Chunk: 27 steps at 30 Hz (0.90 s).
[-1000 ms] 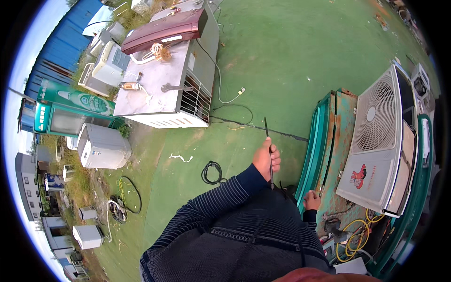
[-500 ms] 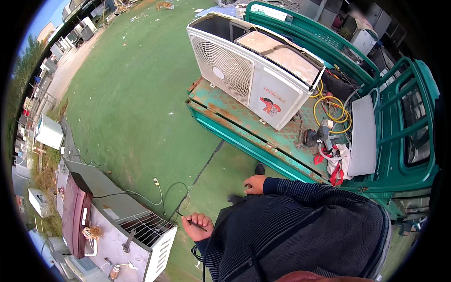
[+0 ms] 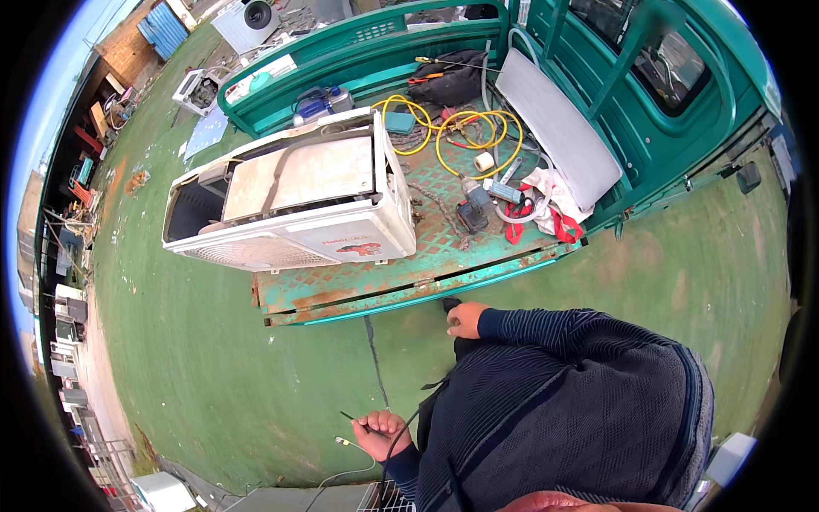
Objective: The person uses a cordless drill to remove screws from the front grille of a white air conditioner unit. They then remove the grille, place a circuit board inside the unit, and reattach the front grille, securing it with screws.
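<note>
My left hand (image 3: pixel 381 433) is closed around a thin black stick-like thing (image 3: pixel 348 416), whose tip pokes out past the fingers. A black cable (image 3: pixel 401 431) loops down beside that hand. My right hand (image 3: pixel 466 321) hangs above my dark shoe (image 3: pixel 451 303), fingers curled in and nothing showing in them. Beyond it is the rusty green bed (image 3: pixel 316 294) of a small cargo truck. An outdoor air-conditioner unit (image 3: pixel 299 183) with its top cover off stands on the bed. To its right lies a cordless drill (image 3: pixel 474 212).
Yellow hoses (image 3: pixel 439 149), a black tool bag (image 3: pixel 448 77), a white cloth with red straps (image 3: pixel 554 200) and a long pale panel (image 3: pixel 559 128) share the truck bed. A light cable (image 3: pixel 350 442) runs along the green ground (image 3: pixel 205 358). A washing machine (image 3: pixel 247 21) stands farther back.
My view has swung right, so the truck and air conditioner sit farther left and more of the cab side shows. The appliance at lower left has mostly left the view. Both hands keep their pose.
</note>
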### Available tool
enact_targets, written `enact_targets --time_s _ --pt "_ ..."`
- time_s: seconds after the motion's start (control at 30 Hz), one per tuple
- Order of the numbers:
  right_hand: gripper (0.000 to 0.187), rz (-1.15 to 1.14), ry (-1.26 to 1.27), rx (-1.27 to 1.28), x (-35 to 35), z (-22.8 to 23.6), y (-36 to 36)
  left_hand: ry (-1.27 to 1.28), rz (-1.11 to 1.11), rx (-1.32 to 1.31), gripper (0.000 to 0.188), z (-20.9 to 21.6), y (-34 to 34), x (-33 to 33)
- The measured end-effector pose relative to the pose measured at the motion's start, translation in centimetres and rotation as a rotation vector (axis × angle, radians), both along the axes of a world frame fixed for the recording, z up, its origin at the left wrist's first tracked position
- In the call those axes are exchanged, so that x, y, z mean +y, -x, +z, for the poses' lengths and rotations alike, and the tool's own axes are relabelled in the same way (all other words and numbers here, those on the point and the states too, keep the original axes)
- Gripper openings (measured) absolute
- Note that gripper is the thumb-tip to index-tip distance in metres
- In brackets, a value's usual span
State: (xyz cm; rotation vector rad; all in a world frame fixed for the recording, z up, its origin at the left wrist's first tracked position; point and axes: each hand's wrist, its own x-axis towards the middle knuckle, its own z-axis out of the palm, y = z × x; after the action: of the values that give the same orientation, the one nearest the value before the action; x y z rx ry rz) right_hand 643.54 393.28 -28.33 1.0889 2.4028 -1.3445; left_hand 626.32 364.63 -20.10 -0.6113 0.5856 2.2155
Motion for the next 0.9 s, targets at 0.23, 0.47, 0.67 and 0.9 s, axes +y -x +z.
enact_targets --time_s 0.23,0.47,0.67,0.9 --pt "0.052 -1.093 -0.874 -0.089 19.7 1.2 -16.8 0.004 -0.228 -0.057 0.04 -0.1 1.4 9.3" --pt "0.056 -1.301 -0.752 -0.794 34.4 4.4 -29.5 0.005 -0.227 0.089 0.043 1.9 3.5 14.6" --pt "0.047 -1.201 -0.663 -0.847 37.8 5.2 -28.8 0.08 -0.234 0.077 0.039 0.8 3.4 16.1" --pt "0.032 -0.948 -0.791 -0.705 40.8 2.4 -27.0 0.057 -0.298 0.021 0.042 0.3 4.7 18.7"
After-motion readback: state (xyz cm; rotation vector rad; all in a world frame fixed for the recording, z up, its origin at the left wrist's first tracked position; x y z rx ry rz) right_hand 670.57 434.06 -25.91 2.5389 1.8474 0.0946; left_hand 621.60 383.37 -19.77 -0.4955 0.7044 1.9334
